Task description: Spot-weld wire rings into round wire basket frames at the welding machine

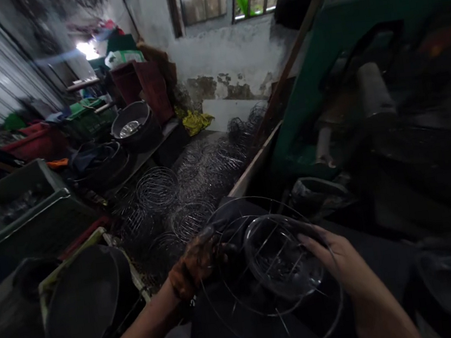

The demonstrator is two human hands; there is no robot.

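Your left hand and right hand are both closed on the round wire frame, one on each side, just above your lap. The frame lies almost flat, no nearer to either hand. White letters below it are too cut off to read.

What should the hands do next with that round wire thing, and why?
Probably set the wire basket frame down onto the pile of wire baskets on the floor. The left hand and right hand grip its opposite sides, and many alike frames already lie there.
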